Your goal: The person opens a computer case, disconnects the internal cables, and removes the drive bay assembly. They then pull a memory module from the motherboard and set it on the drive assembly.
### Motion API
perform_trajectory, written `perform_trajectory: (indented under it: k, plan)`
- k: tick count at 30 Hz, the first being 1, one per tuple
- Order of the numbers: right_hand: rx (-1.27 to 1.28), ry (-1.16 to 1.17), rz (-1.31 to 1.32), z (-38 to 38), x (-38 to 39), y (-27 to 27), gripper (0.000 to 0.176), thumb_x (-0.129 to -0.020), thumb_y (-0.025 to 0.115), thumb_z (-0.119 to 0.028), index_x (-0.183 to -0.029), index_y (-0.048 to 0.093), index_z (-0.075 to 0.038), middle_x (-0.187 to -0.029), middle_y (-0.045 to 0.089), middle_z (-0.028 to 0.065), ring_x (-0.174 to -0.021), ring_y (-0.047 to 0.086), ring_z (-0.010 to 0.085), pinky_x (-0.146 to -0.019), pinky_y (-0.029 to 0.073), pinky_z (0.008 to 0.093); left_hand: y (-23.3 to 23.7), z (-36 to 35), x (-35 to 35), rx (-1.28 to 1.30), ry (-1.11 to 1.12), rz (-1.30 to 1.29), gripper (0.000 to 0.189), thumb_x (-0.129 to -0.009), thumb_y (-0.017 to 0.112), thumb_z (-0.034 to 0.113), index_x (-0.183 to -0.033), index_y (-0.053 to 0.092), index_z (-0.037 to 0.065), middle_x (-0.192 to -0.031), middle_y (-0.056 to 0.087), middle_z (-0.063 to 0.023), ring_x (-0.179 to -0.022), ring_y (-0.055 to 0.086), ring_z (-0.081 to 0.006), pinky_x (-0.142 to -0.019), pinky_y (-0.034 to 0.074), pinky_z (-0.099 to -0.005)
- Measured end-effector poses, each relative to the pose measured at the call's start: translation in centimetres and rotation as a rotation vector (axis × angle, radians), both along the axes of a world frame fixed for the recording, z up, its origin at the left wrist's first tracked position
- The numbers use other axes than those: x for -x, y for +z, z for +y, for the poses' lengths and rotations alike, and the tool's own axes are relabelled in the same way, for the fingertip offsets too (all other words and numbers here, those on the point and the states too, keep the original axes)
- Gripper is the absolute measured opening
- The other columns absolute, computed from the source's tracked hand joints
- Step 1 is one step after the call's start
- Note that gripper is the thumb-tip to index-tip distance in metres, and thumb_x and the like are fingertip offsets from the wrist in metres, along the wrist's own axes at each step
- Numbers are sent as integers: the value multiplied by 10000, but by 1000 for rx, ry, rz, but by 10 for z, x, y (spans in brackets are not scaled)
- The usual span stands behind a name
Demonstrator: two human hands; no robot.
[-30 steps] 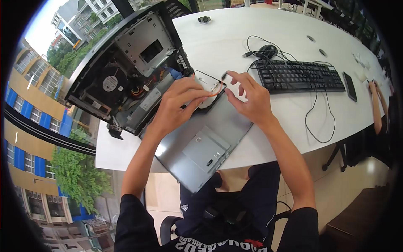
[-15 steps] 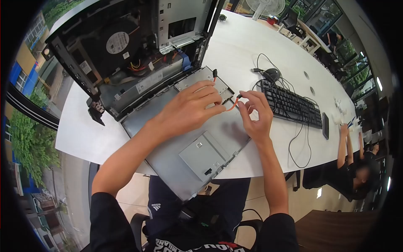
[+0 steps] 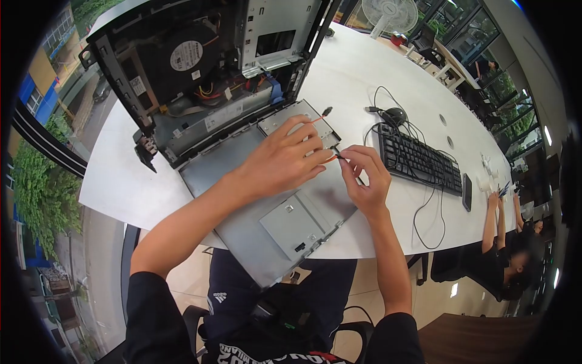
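A short orange SATA cable (image 3: 329,160) with black connectors runs between my two hands. My left hand (image 3: 284,155) grips its middle, fingers bent, and one free connector (image 3: 327,111) sticks out above the knuckles. My right hand (image 3: 367,179) pinches the other black end between thumb and fingertips. Both hands are over a grey metal side panel (image 3: 242,236), which lies flat and overhangs the front table edge. Behind it stands an opened desktop computer case (image 3: 221,118), with a fan and coloured wires inside.
On the white table (image 3: 345,73), a black keyboard (image 3: 418,159) lies to the right, tangled with cables. A mouse (image 3: 396,115) and a phone (image 3: 467,193) are near it. Another person (image 3: 479,267) sits at the far right, and a white fan (image 3: 388,15) stands at the back.
My right hand has brought its cable end closer to my left hand, with its fingers drawn tighter. The free connector now leans further right. The whole view has shifted slightly.
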State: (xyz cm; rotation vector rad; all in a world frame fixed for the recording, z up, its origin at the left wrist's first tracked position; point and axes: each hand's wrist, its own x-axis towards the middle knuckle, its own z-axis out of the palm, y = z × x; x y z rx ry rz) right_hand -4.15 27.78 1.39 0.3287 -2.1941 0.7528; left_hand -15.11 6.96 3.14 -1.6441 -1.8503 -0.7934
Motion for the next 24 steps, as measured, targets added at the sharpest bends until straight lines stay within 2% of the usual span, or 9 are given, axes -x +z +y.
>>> perform_trajectory:
  k: [5, 11, 20, 23, 24]
  plan:
    - [-15, 28, -37, -4, -3, 2, 283, -814, 762, 84, -1041, 733, -81, -1044, 728, 57, -664, 661, 103, -505, 465, 240, -3, 0, 3, 3, -8, 34, 312, -810, 811, 163, -1110, 757, 97, -990, 690, -24, -1058, 621, -229, -1120, 413, -460]
    - [8, 23, -58, -2, -3, 3, 289, -806, 762, 82, -1045, 733, -78, -1043, 729, 57, -653, 650, 103, -506, 465, 242, -1, -2, 3, 12, -60, -66, 318, -815, 803, 146, -1127, 762, 101, -989, 697, -38, -1071, 632, -241, -1116, 414, -458]
    - [27, 21, -104, -2, -3, 6, 279, -781, 823, 8, -1041, 758, -70, -1022, 734, 45, -645, 624, 92, -498, 441, 228, -1, -3, 6, 35, -21, -49, 311, -807, 763, 91, -1112, 788, 146, -938, 741, -32, -1008, 706, -252, -1176, 414, -493]
    - [42, 24, -117, -4, -3, 6, 246, -791, 821, 0, -1021, 773, -73, -994, 746, 39, -661, 639, 95, -494, 439, 228, -1, -3, 7, 13, -9, -16, 249, -876, 672, 117, -1098, 779, 155, -911, 718, -7, -946, 697, -205, -1191, 396, -462]
    - [33, 26, -118, -4, -3, 6, 241, -795, 820, -1, -1020, 776, -76, -991, 750, 39, -666, 644, 96, -492, 439, 229, -1, -4, 7, 32, -2, -24, 272, -844, 695, 105, -1096, 784, 155, -945, 734, -8, -1015, 693, -228, -1182, 408, -469]
